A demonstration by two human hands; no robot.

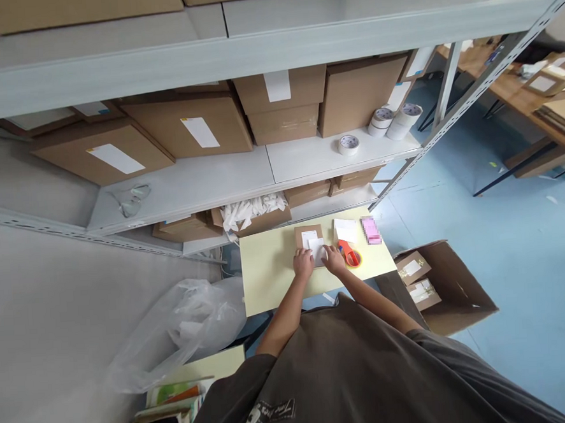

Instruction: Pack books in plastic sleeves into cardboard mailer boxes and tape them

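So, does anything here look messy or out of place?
Mostly tidy. A crumpled clear plastic bag lies loose left of the table, and white packing material spills over the rim of an open box on the lower shelf.

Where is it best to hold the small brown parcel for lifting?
Likely its left and right edges, one hand from each side. The brown parcel lies flat on the table, so its top offers no hold. The left hand and right hand rest on its near end.
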